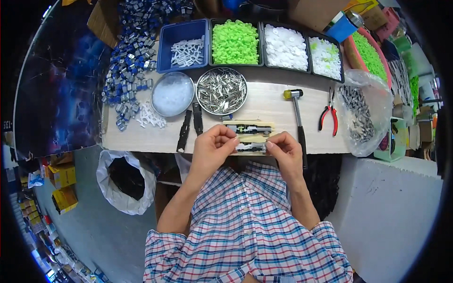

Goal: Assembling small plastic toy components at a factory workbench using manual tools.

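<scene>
While both hands meet at the near edge of the tabletop (pixel 264 101), they pinch a small grey-and-white part (pixel 251 147) between them, the left hand (pixel 213 147) closed on its left end and the right hand (pixel 283 150) closed on its right end. The part sits low, close to the person's chest, probably because that keeps it steady and directly under the eyes for fine fitting. Just beyond the fingers lies a pale strip (pixel 248 128) carrying a dark assembled piece, parallel to the held one and within easy reach.

The supplies seem to be laid out by reach. Two round dishes stand just past the strip: a metal dish of pins (pixel 222 91) and, touching it on the left, a dish of clear bits (pixel 172 94). Two black bars (pixel 190 125) lie below them, beside the left hand. Farther back, a row of trays holds sorted stock: a blue tray (pixel 184 45) with white clips, a tray of green pieces (pixel 235 42), and two trays of white pieces (pixel 302 49). A heap of blue-grey blocks (pixel 132 52) spreads over the left of the tabletop, with loose white clips (pixel 150 117) at its foot.

Tools rest on the right-hand side: a hammer (pixel 297 118), its handle pointing back toward the person, and red pliers (pixel 329 115), well apart from the hands. A clear bag of grey parts (pixel 363 113) slumps at the right edge.
</scene>
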`<state>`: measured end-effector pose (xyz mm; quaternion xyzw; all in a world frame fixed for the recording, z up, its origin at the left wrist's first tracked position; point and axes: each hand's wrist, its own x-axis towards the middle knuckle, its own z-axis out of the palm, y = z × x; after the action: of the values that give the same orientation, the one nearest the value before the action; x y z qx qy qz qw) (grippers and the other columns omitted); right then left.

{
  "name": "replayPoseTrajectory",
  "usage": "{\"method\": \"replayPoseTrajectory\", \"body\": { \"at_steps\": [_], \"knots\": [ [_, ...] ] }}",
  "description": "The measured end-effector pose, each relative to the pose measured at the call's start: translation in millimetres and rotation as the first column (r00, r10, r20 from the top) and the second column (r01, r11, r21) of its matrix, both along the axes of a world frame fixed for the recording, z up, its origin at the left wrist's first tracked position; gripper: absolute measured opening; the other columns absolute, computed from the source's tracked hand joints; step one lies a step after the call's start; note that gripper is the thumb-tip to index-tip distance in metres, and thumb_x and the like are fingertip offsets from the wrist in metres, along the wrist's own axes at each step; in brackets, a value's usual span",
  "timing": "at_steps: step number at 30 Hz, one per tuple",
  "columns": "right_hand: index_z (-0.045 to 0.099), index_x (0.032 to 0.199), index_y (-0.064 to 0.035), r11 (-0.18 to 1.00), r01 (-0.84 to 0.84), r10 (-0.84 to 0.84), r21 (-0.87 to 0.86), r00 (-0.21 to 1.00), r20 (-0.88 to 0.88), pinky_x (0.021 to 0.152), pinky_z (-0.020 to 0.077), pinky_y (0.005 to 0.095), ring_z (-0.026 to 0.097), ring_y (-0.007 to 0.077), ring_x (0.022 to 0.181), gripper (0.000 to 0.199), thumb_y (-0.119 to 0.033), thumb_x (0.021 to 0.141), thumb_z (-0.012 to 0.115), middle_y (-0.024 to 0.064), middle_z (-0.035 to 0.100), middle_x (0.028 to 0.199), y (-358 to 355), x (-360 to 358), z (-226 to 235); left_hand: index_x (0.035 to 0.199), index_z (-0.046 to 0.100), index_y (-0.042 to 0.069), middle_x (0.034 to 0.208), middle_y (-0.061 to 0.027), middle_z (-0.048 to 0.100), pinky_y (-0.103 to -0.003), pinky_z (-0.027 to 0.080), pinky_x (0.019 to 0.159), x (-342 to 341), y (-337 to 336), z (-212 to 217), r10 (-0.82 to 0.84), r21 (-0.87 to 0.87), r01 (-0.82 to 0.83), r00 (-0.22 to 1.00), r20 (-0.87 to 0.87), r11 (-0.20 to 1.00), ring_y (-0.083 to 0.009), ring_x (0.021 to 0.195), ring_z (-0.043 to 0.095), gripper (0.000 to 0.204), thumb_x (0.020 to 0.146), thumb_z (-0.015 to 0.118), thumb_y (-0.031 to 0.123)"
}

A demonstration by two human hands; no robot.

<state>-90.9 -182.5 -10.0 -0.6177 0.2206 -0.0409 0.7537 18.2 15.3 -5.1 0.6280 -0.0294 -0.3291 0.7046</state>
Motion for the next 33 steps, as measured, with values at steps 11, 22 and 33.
{"method": "replayPoseTrajectory", "body": {
  "at_steps": [11, 22, 33],
  "knots": [
    [0.065, 0.097, 0.0007, 0.977, 0.024, -0.025, -0.21, 1.0, -0.004, 0.071, 0.0476, 0.0202, 0.059, 0.0054, 0.077, 0.004, -0.003, 0.096, 0.067, 0.001, 0.065, 0.087, 2.7, -23.2, -11.0, 0.104, 0.067, -0.002, 0.083, -0.004, 0.068, -0.024, 0.055, 0.063, -21.9, -22.8, -4.0, -0.012, 0.23, -0.078, 0.931, 0.366, 0.97, -0.0088, 0.069, 0.064, 0.009, 0.095, 0.067, 0.002],
    [0.065, 0.093, 0.0011, 0.903, 0.005, -0.05, -0.429, 0.994, -0.094, 0.065, 0.0455, 0.0199, 0.056, 0.003, 0.071, 0.006, -0.005, 0.096, 0.067, -0.0011, 0.064, 0.078, 0.4, -19.2, -13.0, 0.093, 0.071, 0.001, 0.092, -0.0113, 0.063, -0.04, 0.05, 0.077, -25.3, -27.3, -17.3, -0.231, 0.311, -0.121, 0.433, 0.871, 0.943, -0.0315, 0.091, 0.06, 0.019, 0.076, 0.076, -0.003],
    [0.069, 0.105, 0.0004, 0.621, 0.083, 0.041, -0.78, 0.99, 0.138, 0.06, 0.0457, 0.0251, 0.055, 0.0131, 0.07, 0.02, 0.004, 0.086, 0.073, 0.0096, 0.053, 0.107, 7.8, -18.2, -33.0, 0.081, 0.061, 0.002, 0.09, -0.0104, 0.058, -0.042, 0.048, 0.079, -31.8, -36.5, -25.5, -0.399, 0.438, -0.115, 0.259, 0.88, 0.891, -0.0308, 0.093, 0.058, 0.017, 0.069, 0.073, 0.001]
  ]
}}
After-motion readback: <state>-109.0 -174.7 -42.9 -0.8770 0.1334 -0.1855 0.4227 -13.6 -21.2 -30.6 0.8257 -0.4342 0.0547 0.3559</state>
